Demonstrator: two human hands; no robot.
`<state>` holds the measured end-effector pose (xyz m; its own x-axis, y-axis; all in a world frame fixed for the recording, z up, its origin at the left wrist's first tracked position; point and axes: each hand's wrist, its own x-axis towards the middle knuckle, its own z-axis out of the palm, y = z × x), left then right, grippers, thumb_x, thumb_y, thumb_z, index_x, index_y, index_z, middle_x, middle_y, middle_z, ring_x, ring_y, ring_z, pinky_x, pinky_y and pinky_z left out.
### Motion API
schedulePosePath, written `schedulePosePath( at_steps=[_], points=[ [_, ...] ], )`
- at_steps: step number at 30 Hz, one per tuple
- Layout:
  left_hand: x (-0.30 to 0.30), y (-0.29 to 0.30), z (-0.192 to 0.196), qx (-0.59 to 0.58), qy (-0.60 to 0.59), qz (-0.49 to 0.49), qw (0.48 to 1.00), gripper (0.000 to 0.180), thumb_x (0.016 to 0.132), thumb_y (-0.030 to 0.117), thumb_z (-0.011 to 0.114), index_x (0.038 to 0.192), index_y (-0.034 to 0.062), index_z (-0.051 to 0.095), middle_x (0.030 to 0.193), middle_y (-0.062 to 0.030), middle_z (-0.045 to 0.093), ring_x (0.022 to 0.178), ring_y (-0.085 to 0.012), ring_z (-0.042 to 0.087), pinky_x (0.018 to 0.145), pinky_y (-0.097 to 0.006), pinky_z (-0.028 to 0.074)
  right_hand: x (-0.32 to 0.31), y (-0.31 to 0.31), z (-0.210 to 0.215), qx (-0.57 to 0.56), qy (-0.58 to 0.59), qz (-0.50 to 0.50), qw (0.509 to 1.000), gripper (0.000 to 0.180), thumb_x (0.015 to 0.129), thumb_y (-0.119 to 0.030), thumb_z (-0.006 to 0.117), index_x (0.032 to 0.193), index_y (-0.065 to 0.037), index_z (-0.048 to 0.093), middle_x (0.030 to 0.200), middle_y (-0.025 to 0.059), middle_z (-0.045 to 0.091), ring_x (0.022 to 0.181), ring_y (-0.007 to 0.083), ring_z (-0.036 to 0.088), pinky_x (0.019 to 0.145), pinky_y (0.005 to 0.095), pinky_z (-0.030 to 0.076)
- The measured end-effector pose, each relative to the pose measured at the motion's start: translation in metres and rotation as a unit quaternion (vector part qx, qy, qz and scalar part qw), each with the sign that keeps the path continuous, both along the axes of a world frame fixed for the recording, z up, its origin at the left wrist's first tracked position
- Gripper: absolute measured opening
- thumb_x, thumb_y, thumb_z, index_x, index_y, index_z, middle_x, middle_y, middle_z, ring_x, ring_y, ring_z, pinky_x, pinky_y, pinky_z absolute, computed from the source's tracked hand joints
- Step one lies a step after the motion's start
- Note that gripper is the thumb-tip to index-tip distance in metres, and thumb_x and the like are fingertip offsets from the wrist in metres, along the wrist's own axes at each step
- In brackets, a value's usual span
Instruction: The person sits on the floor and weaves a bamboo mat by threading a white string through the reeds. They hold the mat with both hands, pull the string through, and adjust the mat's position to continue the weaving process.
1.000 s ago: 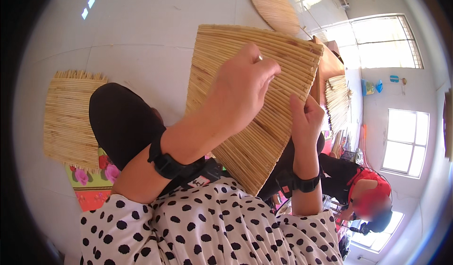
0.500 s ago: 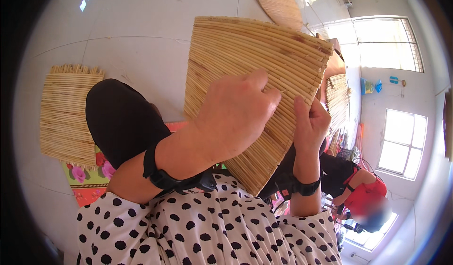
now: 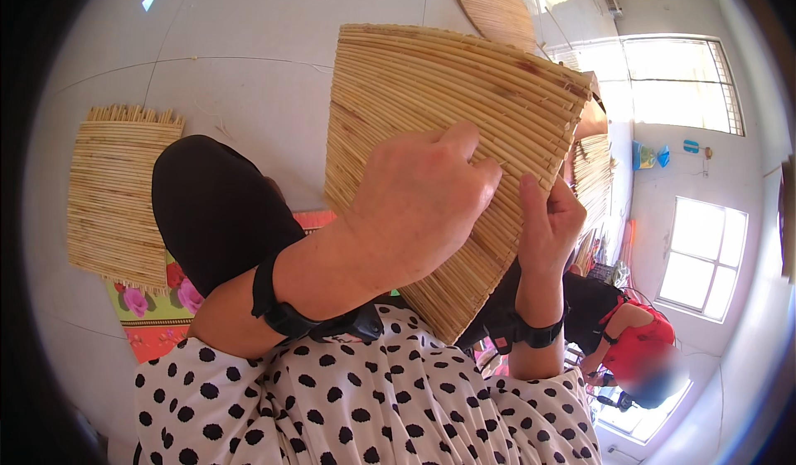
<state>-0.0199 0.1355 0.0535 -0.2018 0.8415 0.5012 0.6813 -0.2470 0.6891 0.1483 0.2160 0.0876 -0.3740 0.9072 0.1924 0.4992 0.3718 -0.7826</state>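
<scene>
A panel of straw-coloured stalks [image 3: 448,84], laid side by side in a slight fan, is tilted across my lap. Over its middle lies my left hand [image 3: 419,191], closed with the fingers curled down toward the stalks; whatever they grip is hidden behind the hand. At the panel's right edge, my right hand [image 3: 551,225] pinches the stalk ends, thumb on the near face and the other fingers mostly behind it. Short stitches or bits of thread show along the right edge, too fine to make out well.
A second stalk panel [image 3: 124,200] lies to the left by a floral mat [image 3: 153,328]. On the floor at the far side is a rounded panel [image 3: 495,5]. A heap of loose stalks [image 3: 592,175] stands at right, beyond which another person [image 3: 643,336] in red works.
Both hands and the panel have shifted very slightly to the right. My grip looks the same, and the view has tilted a little.
</scene>
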Motion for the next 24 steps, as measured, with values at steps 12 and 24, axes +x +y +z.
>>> schedulePosePath(
  at_steps=[12, 24],
  points=[
    [-0.0024, -0.0031, 0.0017, 0.012, 0.014, 0.006, 1.000, 0.007, 0.071, 0.005, 0.065, 0.078, 0.0052, 0.062, 0.078, -0.0081, 0.051, 0.068, -0.0258, 0.060, 0.058, -0.038, 0.049, -0.0025, -0.0025, -0.0002, 0.008, -0.002, 0.011, 1.000, 0.021, 0.092, -0.006, 0.065, 0.107, 0.007, 0.069, 0.086, 0.0007, 0.068, 0.074, 0.0021, 0.053, 0.062, 0.0191, 0.045],
    [0.0036, -0.0038, 0.0055, 0.032, 0.016, -0.001, 0.999, 0.011, 0.068, 0.004, 0.065, 0.068, 0.0038, 0.054, 0.075, -0.0079, 0.049, 0.068, -0.0245, 0.059, 0.058, -0.036, 0.049, 0.0022, -0.0083, 0.0056, -0.012, -0.069, 0.000, 0.998, 0.024, 0.096, -0.010, 0.061, 0.112, 0.007, 0.068, 0.099, 0.0061, 0.070, 0.086, 0.0073, 0.059, 0.078, 0.0238, 0.047]
  ],
)
